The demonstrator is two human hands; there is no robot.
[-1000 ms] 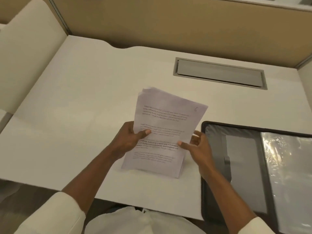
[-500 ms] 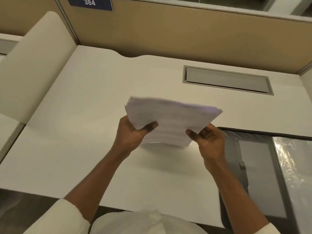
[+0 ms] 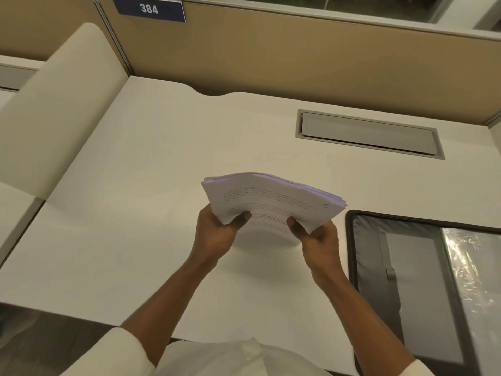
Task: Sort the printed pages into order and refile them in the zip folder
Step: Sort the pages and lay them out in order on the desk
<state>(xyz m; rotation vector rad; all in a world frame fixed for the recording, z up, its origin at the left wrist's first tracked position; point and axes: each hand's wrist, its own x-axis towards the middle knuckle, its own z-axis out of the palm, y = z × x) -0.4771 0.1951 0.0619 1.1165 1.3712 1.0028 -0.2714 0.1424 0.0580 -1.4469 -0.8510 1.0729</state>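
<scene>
A person's left hand (image 3: 217, 236) and right hand (image 3: 321, 240) pinch the near edge of a stack of white printed pages (image 3: 271, 199), bowed above the plain white desk (image 3: 135, 213), beside the open black zip folder (image 3: 352, 256). Gripped at one edge only, the fanned far sheets could slide loose.

The pages (image 3: 273, 202) are thin white paper, not shiny. The desk (image 3: 162, 185) is smooth and dull. The zip folder (image 3: 352, 240) has a black cloth-like edge and a clear plastic pocket (image 3: 477, 280) that shines and crinkles. The grey flap (image 3: 366, 134) looks like dull metal.
</scene>
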